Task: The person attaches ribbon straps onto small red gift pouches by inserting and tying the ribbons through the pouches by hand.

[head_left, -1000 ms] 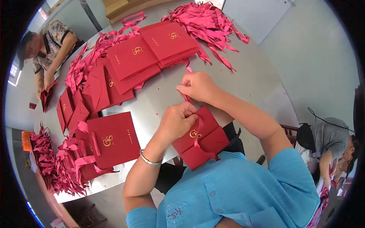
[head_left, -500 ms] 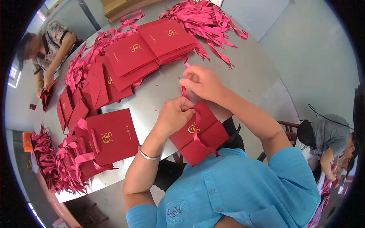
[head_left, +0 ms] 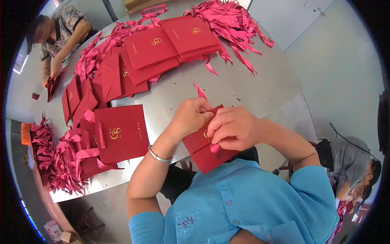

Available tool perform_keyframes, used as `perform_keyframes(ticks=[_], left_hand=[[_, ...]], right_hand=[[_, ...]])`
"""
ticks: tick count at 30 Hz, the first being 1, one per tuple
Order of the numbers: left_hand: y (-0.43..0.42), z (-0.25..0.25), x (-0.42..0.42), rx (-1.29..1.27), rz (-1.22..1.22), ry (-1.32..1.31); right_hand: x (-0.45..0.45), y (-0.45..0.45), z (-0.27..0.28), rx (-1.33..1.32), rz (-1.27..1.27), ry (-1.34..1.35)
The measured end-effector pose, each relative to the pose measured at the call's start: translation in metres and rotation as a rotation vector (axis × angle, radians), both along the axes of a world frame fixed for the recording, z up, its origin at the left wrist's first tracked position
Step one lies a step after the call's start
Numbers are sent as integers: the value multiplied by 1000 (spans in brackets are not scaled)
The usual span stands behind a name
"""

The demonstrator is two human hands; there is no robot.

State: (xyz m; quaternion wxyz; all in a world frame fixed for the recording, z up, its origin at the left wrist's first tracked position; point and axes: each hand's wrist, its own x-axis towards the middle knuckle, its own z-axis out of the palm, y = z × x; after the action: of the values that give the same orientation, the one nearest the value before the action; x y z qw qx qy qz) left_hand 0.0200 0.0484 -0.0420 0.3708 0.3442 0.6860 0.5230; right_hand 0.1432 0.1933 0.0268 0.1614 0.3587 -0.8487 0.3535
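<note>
A small red paper gift bag [head_left: 205, 160] with a gold emblem is held tilted before my chest, at the table's edge. My left hand [head_left: 192, 117], with a bangle at the wrist, pinches the bag's top edge. A pink ribbon [head_left: 200, 90] sticks up beyond these fingers. My right hand [head_left: 235, 128] is closed over the front of the bag, covering part of the emblem. Pink ribbon shows blurred below its fingertips, pinched there. A finished-looking red bag with a ribbon handle [head_left: 122, 133] lies to the left on more ribboned bags.
Stacked flat red bags [head_left: 151, 48] cover the far side of the metal table [head_left: 260, 87]. Piles of pink ribbon [head_left: 227, 20] lie at the back and left. A co-worker [head_left: 67, 34] handles a red bag at far left; another person [head_left: 353, 162] sits at right.
My right hand has come down from above the table onto the bag's front, bringing ribbon with it. The left hand keeps its pinch at the top edge. The view has shifted slightly.
</note>
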Motion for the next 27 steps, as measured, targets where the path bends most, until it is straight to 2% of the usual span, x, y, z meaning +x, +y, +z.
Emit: perform_keyframes(ticks=[2,3,5,8,9,13,16,21,27], left_hand=[[1,3,1,-42,-3,14],[2,-1,0,-38,-1,14],[3,-13,0,-12,38,61],[0,8,3,-61,51,147],[0,6,3,-59,53,147],[1,-2,2,-16,51,117],[1,-5,2,-18,57,95],[0,2,2,-32,20,133],[1,2,6,-14,51,158]], right_hand=[[5,4,10,-317,-62,-357],[4,4,11,-313,-61,-357],[2,6,13,-840,-176,-638],[-12,12,21,-957,-115,-504],[-14,15,20,-1043,-100,-556],[-17,21,30,-1089,-124,-574],[-16,18,39,-1013,-124,-646],[-11,21,45,-940,-285,-557],[-8,21,46,-1009,-256,-461]])
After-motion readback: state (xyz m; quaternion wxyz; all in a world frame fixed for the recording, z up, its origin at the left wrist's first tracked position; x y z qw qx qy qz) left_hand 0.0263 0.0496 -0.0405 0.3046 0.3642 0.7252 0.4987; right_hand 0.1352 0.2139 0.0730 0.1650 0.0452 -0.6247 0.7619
